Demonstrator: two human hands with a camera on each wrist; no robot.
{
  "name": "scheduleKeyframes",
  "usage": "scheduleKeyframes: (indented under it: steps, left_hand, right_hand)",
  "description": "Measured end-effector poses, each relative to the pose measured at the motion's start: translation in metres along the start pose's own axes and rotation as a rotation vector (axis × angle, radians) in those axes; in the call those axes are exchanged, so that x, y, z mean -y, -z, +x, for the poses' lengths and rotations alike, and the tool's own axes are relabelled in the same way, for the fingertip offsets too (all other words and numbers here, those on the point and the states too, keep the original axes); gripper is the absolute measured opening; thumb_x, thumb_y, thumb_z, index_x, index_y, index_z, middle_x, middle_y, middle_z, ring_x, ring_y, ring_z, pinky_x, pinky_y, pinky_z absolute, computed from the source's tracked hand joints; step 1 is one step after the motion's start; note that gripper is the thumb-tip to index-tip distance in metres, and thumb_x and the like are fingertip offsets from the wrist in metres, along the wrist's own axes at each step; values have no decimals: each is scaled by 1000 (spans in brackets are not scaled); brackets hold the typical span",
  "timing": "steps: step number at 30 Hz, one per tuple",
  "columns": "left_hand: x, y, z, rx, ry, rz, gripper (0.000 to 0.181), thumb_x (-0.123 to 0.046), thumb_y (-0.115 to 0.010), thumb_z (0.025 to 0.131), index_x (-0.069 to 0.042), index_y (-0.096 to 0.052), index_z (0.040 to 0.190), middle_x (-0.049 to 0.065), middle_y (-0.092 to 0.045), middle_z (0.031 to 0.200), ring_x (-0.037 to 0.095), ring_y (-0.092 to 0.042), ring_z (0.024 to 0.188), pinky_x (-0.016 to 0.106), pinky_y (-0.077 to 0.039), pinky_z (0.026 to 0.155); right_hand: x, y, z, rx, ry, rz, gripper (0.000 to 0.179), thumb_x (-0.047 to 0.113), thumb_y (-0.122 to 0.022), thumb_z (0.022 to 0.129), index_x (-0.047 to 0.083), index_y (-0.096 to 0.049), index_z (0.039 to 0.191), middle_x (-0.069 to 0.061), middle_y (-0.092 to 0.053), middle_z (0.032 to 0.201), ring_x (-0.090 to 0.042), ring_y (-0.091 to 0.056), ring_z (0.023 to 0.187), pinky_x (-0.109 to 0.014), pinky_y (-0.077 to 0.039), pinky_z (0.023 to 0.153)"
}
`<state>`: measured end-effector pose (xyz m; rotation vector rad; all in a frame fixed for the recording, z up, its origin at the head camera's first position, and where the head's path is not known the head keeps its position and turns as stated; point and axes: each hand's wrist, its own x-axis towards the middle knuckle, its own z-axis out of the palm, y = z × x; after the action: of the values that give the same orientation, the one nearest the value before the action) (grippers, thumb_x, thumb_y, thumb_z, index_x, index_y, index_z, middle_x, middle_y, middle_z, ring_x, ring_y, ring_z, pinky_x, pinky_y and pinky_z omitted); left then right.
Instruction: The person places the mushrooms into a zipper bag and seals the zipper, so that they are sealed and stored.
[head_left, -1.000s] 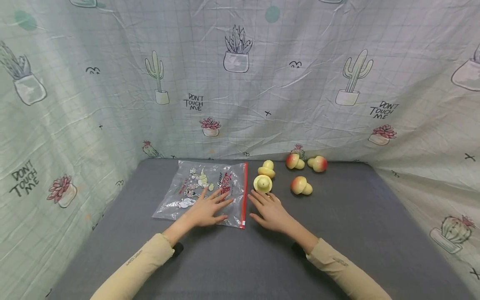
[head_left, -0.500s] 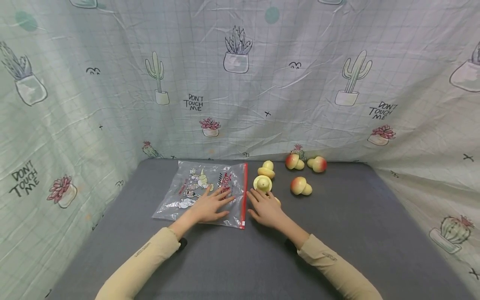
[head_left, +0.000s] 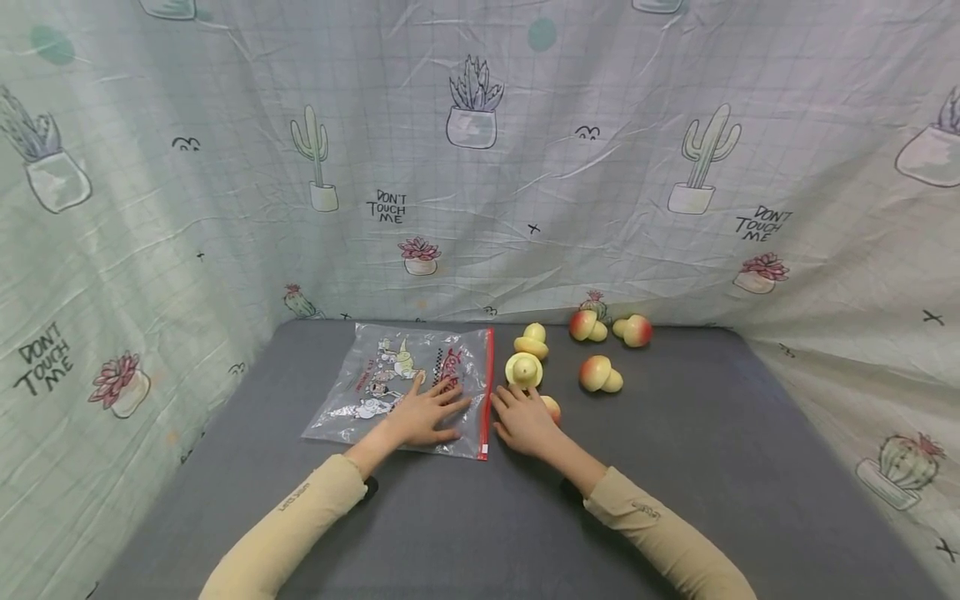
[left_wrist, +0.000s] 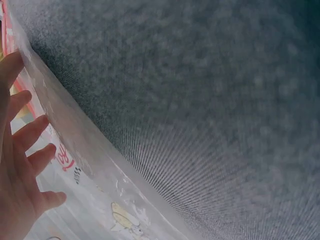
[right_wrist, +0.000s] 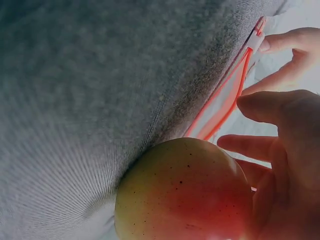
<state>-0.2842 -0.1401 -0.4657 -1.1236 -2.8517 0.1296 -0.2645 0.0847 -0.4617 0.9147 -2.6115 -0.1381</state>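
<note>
A clear plastic zip bag (head_left: 341,412) with cartoon print lies flat, its red zip strip (head_left: 487,392) on the right side. Spread fingers of my left hand (head_left: 422,417) rest over the bag's lower right part; the left wrist view shows them straight along the printed plastic (left_wrist: 62,157). My right hand (head_left: 527,423) is beside the red strip, fingers relaxed and holding nothing. Partly hidden behind it is a red-and-yellow toy mushroom (head_left: 553,408); in the right wrist view its round cap (right_wrist: 185,192) sits right against the fingers. The zip's white slider (right_wrist: 256,41) is near the left thumb there.
Two yellow toy mushrooms (head_left: 523,370) stand just beyond my right hand, right of the bag. Farther right are three red-and-yellow ones (head_left: 600,374). A cactus-print curtain (head_left: 472,208) encloses the back and sides of the grey table (head_left: 480,533).
My right hand has shifted slightly left toward the red strip, uncovering more of the mushroom behind it. My left hand has slid a little to the right over the bag.
</note>
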Motion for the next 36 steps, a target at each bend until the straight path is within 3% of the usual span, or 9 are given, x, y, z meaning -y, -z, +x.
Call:
scheduleKeyframes:
  steps: [5, 13, 24, 36]
  left_hand:
    - [-2, 2, 2, 38, 16, -20, 59, -55, -45, 84, -24, -40, 134, 4, -36, 142, 30, -27, 134, 63, -11, 103]
    - [-4, 2, 2, 105, 34, 6, 59, -55, -42, 86, -25, -38, 135, 3, -36, 143, 29, -27, 134, 63, -11, 103]
    - [-4, 3, 0, 79, 17, 57, 59, -56, -39, 86, -24, -37, 136, 2, -37, 142, 29, -29, 133, 64, -16, 101]
    - [-5, 1, -2, 43, -6, 29, 53, -52, -40, 88, -29, -37, 135, 4, -38, 141, 31, -31, 132, 67, -15, 99]
  right_hand:
    - [1, 4, 0, 67, 30, -41, 44, 35, -58, 80, 10, -57, 118, -5, -57, 121, -23, -51, 112, -46, -36, 95]
    - [1, 3, -1, 87, 83, -129, 47, 37, -61, 77, 12, -58, 117, -3, -58, 120, -23, -51, 113, -45, -37, 94]
    - [1, 7, 2, 181, 98, -196, 50, 40, -57, 81, 14, -53, 123, 0, -54, 127, -20, -48, 119, -43, -37, 95]
    - [3, 4, 5, 260, 122, -259, 45, 39, -50, 86, 18, -52, 125, 3, -52, 129, -18, -44, 123, -41, -36, 96]
